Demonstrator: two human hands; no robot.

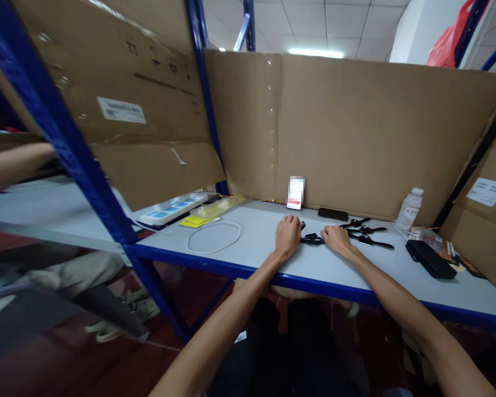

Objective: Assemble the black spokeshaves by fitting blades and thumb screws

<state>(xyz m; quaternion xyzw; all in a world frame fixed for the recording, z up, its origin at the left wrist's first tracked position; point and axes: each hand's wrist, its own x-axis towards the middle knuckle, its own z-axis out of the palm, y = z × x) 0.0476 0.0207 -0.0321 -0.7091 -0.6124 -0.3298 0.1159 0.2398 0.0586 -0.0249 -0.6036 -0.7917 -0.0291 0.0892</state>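
"Piece of black strap (313, 240) lies where, exactly?"

"It lies on the counter (256, 237), between the left hand (288, 236) and the right hand (337, 239)."

"And how are these hands?"

"The left hand has its fingers curled down, and a small dark end shows beside them. The right hand is also bent, its fingertips near the right end of the strap. Whether either one pinches it, I cannot tell; the fingers hide this."

"What is around them?"

"Just beyond the right hand, three black watches (367, 241) lie with straps extended. Behind, a lit phone (296, 194) leans on the cardboard wall (355, 127), and a dark flat device (333, 214) lies near it. A whitish bottle (409, 210) and a black case (431, 259) are farther right. On the left, a white cable (209, 252) makes a loop."
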